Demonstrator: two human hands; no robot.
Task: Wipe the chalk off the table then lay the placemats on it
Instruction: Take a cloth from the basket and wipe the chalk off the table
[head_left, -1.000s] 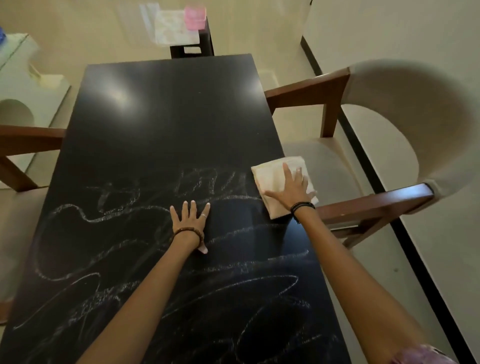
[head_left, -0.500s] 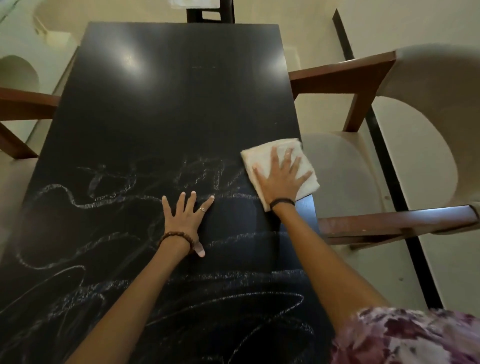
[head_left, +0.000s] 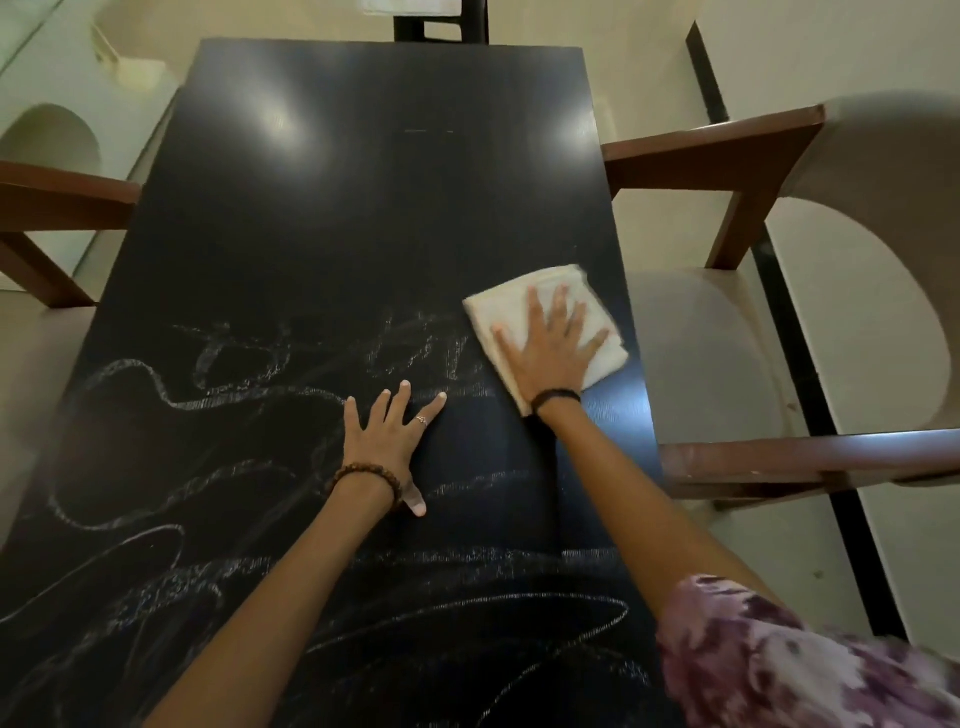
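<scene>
Two bare forearms reach out from the bottom edge over a black table (head_left: 322, 218), the right one coming out of a purple-and-white patterned sleeve (head_left: 769, 660). White chalk scribbles (head_left: 171, 395) loop across the near half of the tabletop, running under and around both arms, with the thickest curls to the left of the hands.

Nearer the middle, the left hand (head_left: 387, 441) lies flat on the dark surface with its fingers straight and spread, thumb angled back toward the wrist; it holds nothing. It wears a ring on one finger, and a brown beaded bracelet (head_left: 366, 475) circles the wrist.

Slightly farther out and toward the right edge of the table, the right hand (head_left: 545, 353) presses palm-down on a folded white cloth (head_left: 524, 306), fingers straight and fanned over the fabric rather than curled round it. A thin dark band (head_left: 556, 397) sits on that wrist. The cloth rests on the tabletop at the far limit of the chalked area, its right corner close to the table's edge.

Beyond the cloth the table's far half is glossy, reflecting two soft patches of light, with only a faint short mark near the middle.

Just beside the right edge stands a wooden-armed chair (head_left: 737, 156) with a pale cushioned seat and curved back. Another chair's wooden arm (head_left: 62, 197) shows on the left side. No placemats can be made out on the table.
</scene>
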